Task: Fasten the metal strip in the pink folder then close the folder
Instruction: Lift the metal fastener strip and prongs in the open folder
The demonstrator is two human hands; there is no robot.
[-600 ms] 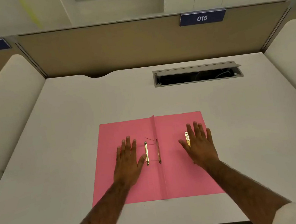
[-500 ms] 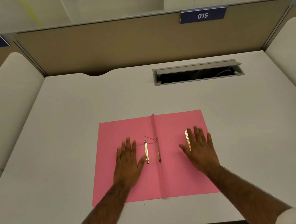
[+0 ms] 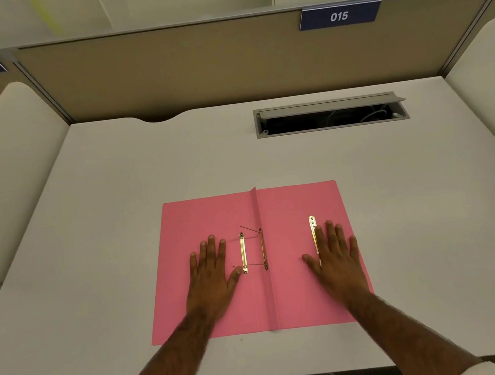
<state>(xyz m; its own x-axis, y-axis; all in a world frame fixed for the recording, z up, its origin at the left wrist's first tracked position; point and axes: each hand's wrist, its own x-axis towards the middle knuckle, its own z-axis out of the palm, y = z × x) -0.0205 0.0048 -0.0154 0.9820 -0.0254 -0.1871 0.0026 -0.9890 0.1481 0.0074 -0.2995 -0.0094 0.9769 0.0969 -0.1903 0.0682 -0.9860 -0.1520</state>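
Note:
The pink folder point(image 3: 285, 207) lies open and flat on the white desk, its spine fold running down the middle. A gold fastener bar point(image 3: 243, 252) sits just left of the spine, with thin prongs reaching to a second bar point(image 3: 263, 248) on the fold. A loose gold metal strip point(image 3: 313, 229) lies on the right leaf. My left hand point(image 3: 211, 275) rests flat on the left leaf, thumb tip touching the bar's near end. My right hand point(image 3: 336, 257) rests flat on the right leaf, its index finger over the strip's lower part. Neither hand holds anything.
A grey cable hatch point(image 3: 330, 115) stands open at the back of the desk point(image 3: 119, 200). A beige partition with a blue "015" label point(image 3: 339, 15) closes the far side. Padded white dividers point(image 3: 9, 169) flank both sides.
My right hand has slid a little toward me, uncovering more of the loose strip's top. The view has tilted slightly. My left hand has stayed put.

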